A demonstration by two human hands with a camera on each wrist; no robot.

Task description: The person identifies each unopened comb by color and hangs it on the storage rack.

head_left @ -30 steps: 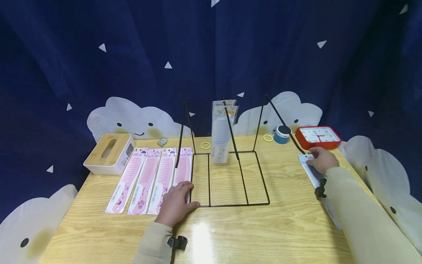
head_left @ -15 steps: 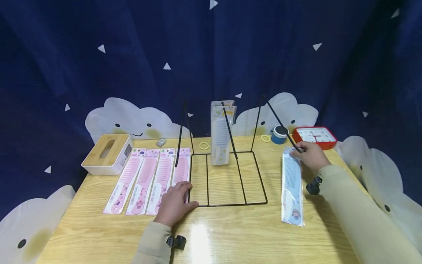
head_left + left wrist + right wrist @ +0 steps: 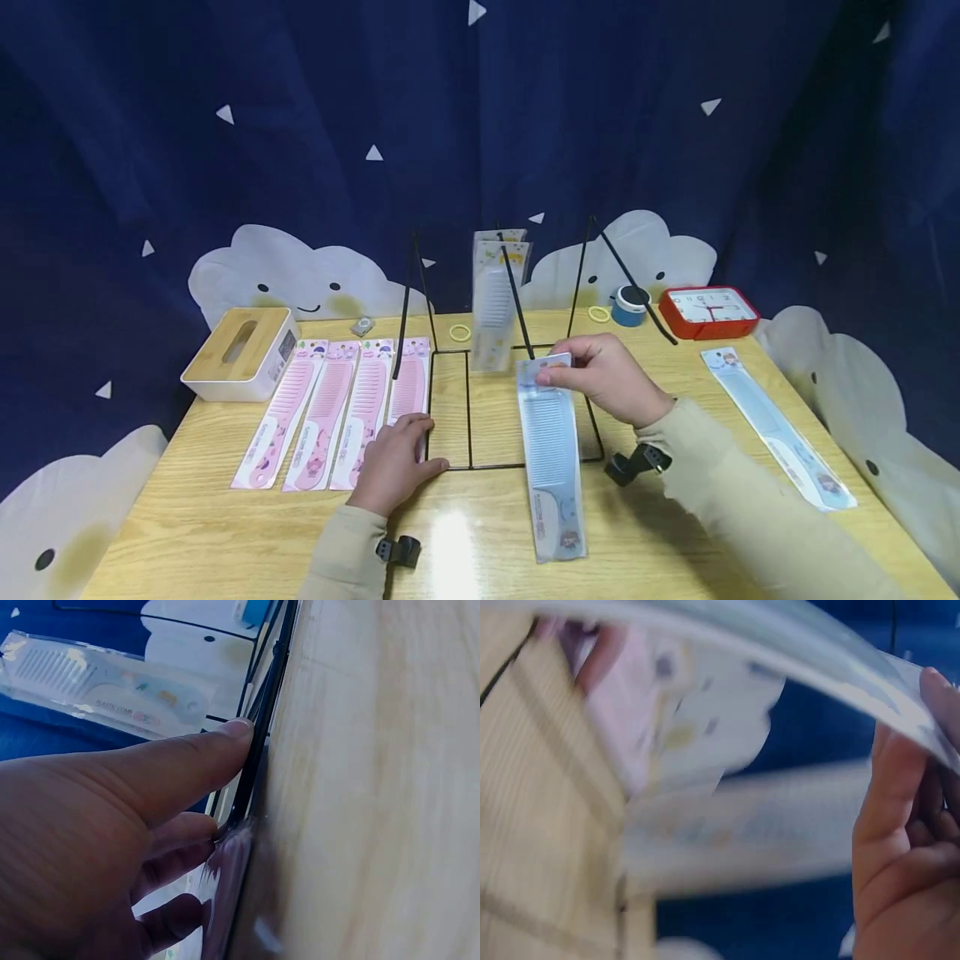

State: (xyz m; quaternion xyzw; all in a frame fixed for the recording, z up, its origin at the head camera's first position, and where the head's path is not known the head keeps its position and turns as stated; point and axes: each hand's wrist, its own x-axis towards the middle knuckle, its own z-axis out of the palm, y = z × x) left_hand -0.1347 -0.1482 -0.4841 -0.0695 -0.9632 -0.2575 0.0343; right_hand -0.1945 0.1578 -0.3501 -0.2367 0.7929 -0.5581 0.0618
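My right hand (image 3: 611, 379) pinches the top of a packaged blue comb (image 3: 552, 450) between thumb and fingers. The pack hangs in front of the black wire display rack (image 3: 470, 408), overlapping its right part in the head view. Seen from the right wrist, the pack bows across the top, its edge in my fingers (image 3: 892, 787). My left hand (image 3: 393, 467) holds the rack's front left corner, thumb (image 3: 187, 761) against the wire and the other fingers curled. White packaged combs (image 3: 491, 317) hang on the middle hook.
Several packaged pink combs (image 3: 322, 417) lie in a row left of the rack. Another packaged blue comb (image 3: 780, 429) lies at the right. Behind are a tissue box (image 3: 240, 354), yellow rings (image 3: 460, 333), a blue cylinder (image 3: 628, 307) and a red clock (image 3: 708, 312).
My right hand has picked up a blue comb pack from the right side and carried it left to the rack's front. The left hand has stayed at the rack's corner.
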